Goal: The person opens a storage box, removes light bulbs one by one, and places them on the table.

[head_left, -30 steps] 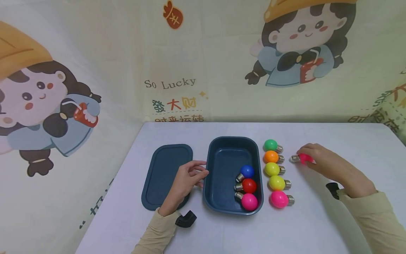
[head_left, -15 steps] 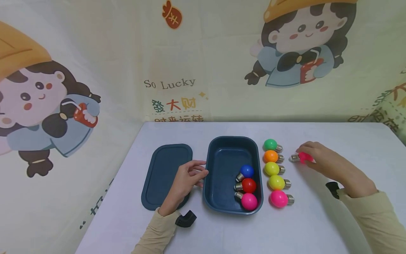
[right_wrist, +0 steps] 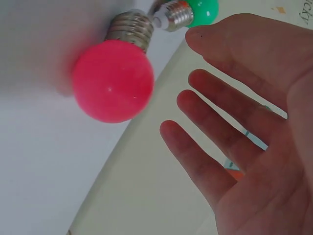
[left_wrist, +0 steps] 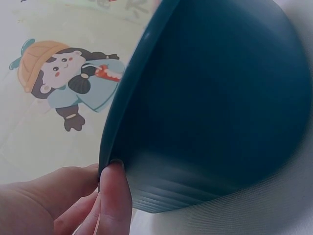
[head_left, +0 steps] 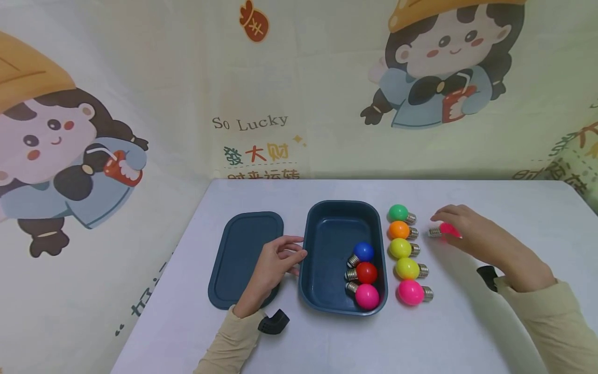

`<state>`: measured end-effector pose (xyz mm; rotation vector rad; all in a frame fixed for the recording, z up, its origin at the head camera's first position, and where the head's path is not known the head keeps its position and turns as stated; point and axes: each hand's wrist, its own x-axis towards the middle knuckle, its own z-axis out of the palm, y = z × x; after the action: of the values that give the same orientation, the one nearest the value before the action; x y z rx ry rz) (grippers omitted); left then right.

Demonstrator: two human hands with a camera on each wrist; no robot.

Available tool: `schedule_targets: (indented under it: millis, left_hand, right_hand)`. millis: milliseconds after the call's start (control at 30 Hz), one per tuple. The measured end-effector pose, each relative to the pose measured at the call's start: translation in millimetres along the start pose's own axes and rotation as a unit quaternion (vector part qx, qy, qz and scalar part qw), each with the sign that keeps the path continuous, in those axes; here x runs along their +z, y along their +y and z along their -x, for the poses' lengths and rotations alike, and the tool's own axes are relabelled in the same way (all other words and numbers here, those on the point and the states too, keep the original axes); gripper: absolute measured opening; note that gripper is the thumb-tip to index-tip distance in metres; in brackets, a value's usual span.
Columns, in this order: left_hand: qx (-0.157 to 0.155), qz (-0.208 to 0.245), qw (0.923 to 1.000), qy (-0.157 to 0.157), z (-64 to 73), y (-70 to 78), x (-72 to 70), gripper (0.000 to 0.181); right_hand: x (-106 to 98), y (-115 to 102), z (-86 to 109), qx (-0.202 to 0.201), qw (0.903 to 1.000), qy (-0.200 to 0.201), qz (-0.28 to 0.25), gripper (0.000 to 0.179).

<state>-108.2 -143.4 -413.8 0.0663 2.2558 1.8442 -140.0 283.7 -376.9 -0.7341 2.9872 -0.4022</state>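
At the dark blue plastic box [head_left: 302, 291], my left hand [head_left: 275, 262] pinches the left rim; in the left wrist view the fingers [left_wrist: 115, 196] lie on both sides of its edge. Inside the box lie a blue bulb [head_left: 364, 252], a red bulb [head_left: 367, 272] and a pink bulb [head_left: 367, 296]. My right hand [head_left: 472, 232] hovers over a pinkish-red bulb [head_left: 449, 230] lying on the table. In the right wrist view the spread fingers [right_wrist: 195, 161] stand apart from that bulb [right_wrist: 113, 82], holding nothing. From the head, the hand partly covers it.
Right of the box, a column of bulbs holds a green bulb [head_left: 398, 213], an orange bulb [head_left: 399, 229], two yellow bulbs [head_left: 401, 249] and a pink bulb [head_left: 411, 292]. The box's flat lid [head_left: 238, 259] lies at the left. A printed cloth [head_left: 327, 104] hangs behind the white table [head_left: 355, 343].
My right hand has let go of the pinkish-red bulb and risen slightly, its fingers coming away from it. My left hand stays at the box rim.
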Motion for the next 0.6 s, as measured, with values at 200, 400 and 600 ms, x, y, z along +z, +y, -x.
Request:
schedule_targets:
  millis: [200, 400, 600]
  left_hand:
    - [0.005, 0.002, 1.0000, -0.004, 0.4, 0.4, 0.5, 0.041]
    - [0.001, -0.002, 1.0000, -0.002, 0.1, -1.6, -0.1, 0.041]
    - [0.004, -0.003, 1.0000, -0.004, 0.4, -1.9, -0.1, 0.041]
  right_hand:
    - [-5.0, -14.4, -1.4, 0.002, 1.0000, 0.001, 0.000, 0.042]
    - [-9.7, -31.5, -3.4, -0.008, 1.0000, 0.004, -0.002, 0.045]
    - [-10.2, -44.5, -5.0, -0.050, 0.9982, 0.032, 0.004, 0.046]
